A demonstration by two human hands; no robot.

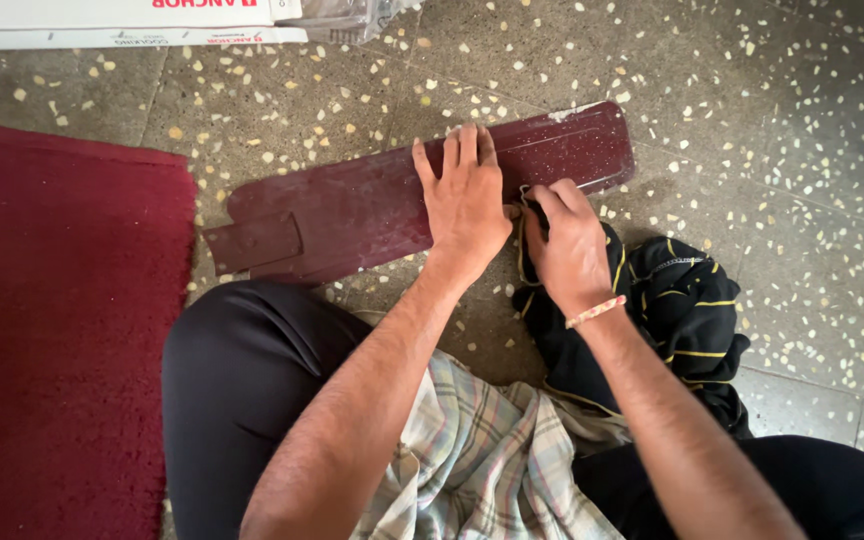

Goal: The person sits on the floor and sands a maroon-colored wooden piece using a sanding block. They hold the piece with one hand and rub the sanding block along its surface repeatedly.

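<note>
A long, flat maroon fan blade of dusty painted metal lies on the speckled terrazzo floor, directly ahead of the seated person's knees. Its long axis runs left to right with a slight tilt: the broad rounded end points away to the upper right, past the right hand, and the narrow end with its bolted mounting plate points lower left, well beyond the left hand. The left hand lies flat on the blade's middle, fingers pressed together and extended toward the far edge, palm bearing down. The right hand sits just beside it, at the blade's near edge, fingers curled and bunched around a fold of black cloth with thin yellow stripes; the cloth trails behind and to the outside of that hand onto the floor. A beaded band circles the right wrist. Left of the left hand, the blade's narrow end stops just short of the edge of a dark red carpet. Beyond the fingertips, open floor runs up to a white cardboard carton at the far side. To the right of the right hand the floor is open. A checked cloth covers the lap, between the forearms.
</note>
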